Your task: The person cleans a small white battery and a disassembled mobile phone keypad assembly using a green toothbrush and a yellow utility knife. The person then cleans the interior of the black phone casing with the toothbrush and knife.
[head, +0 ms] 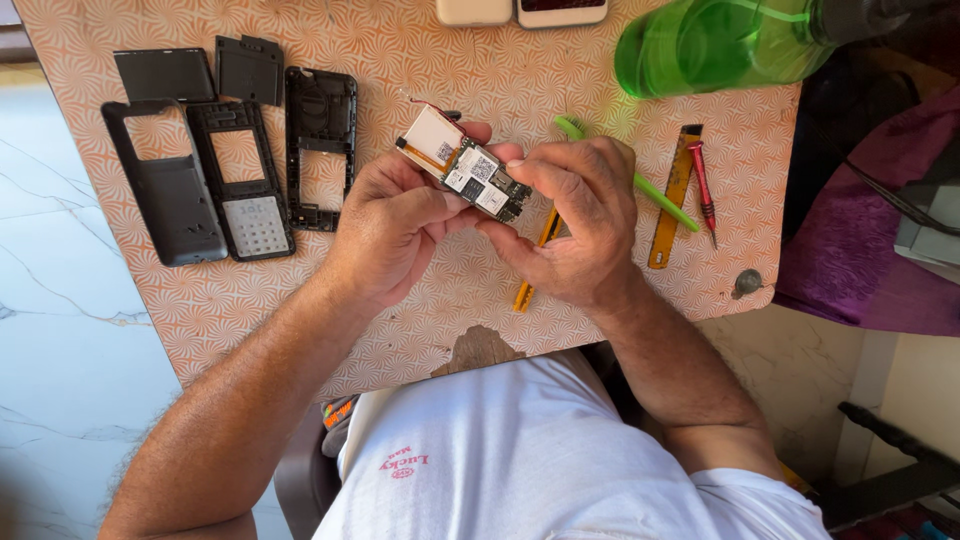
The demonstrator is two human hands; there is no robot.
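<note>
Both hands hold a small phone circuit board point(462, 165) with a white panel and red wires above the patterned table point(420, 60). My left hand point(395, 225) grips it from the left side and below. My right hand point(575, 220) pinches its right end with thumb and fingers. Under my right hand lies a yellow pry tool point(530, 285), partly hidden.
Dark phone shell parts lie at the left: a back cover point(165, 195), a keypad frame point(245, 185), a middle frame point(320, 145), two flat pieces point(200, 72). A green stick point(660, 198), orange tool point(675, 195), red screwdriver point(705, 190) lie right. Green bottle point(715, 45) at the top.
</note>
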